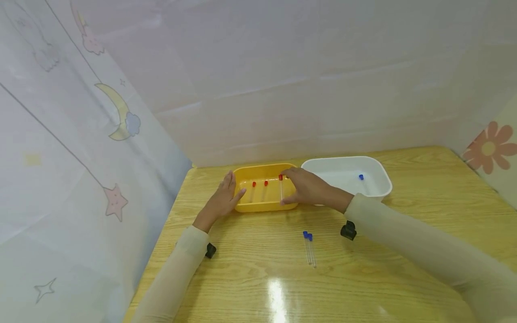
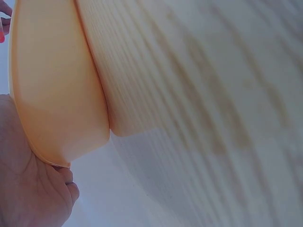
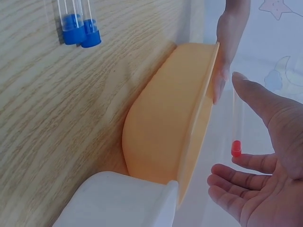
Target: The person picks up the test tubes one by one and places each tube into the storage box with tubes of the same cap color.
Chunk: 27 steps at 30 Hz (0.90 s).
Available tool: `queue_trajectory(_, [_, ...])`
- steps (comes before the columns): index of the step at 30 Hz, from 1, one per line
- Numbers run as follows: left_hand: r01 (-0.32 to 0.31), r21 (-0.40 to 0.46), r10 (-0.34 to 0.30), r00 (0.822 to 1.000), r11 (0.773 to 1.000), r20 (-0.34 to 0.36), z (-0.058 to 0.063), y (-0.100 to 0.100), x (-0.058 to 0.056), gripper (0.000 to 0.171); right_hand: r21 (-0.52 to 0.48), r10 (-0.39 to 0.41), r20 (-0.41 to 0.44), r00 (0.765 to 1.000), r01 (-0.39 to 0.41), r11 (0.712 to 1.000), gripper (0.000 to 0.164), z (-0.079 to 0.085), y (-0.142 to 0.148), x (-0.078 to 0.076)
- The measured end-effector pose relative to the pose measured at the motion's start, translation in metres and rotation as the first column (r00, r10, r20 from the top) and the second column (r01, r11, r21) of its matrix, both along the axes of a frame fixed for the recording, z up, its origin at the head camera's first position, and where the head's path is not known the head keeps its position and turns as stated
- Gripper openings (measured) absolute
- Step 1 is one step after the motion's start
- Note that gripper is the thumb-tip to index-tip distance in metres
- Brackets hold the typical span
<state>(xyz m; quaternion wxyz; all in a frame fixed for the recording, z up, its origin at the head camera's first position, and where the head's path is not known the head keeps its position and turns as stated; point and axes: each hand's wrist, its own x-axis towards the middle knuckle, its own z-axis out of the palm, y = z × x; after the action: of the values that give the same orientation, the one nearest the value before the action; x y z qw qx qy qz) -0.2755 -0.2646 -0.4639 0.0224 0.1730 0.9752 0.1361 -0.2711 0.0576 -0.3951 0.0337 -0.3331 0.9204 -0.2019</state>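
My right hand (image 1: pixel 308 186) pinches a red-capped test tube (image 1: pixel 281 188) lengthwise, thumb at the clear end and a fingertip at the red cap (image 3: pixel 236 148). It holds the tube over the right part of the yellow tray (image 1: pixel 262 207), with its other fingers spread. Two more red-capped tubes (image 1: pixel 253 184) lie side by side in that tray. At the tray's left end, my left hand (image 1: pixel 221 199) rests against the rim, fingers extended and thumb reaching over the front corner. The left wrist view shows its palm (image 2: pixel 33 189) against the tray wall.
A white tray (image 1: pixel 387 186) stands directly right of the yellow one, with a blue-capped tube (image 1: pixel 361 177) inside. Two blue-capped tubes (image 1: pixel 310 249) lie together on the wooden table (image 1: pixel 242 269) in front. A printed cloth (image 1: pixel 258 89) hangs behind the table.
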Motion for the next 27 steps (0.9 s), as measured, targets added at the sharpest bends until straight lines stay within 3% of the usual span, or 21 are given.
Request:
queue_trajectory(7, [0.004, 0.020, -0.004, 1.000, 1.000, 0.014, 0.000, 0.001, -0.001, 0.090, 0.000, -0.008, 0.007, 1.000, 0.008, 1.000, 0.098, -0.004, 0.001, -0.010])
queue_trajectory(27, [0.006, 0.005, -0.006, 1.000, 1.000, -0.005, -0.003, 0.001, -0.002, 0.089, 0.022, -0.030, 0.017, 0.999, 0.030, 0.999, 0.097, -0.012, -0.009, -0.023])
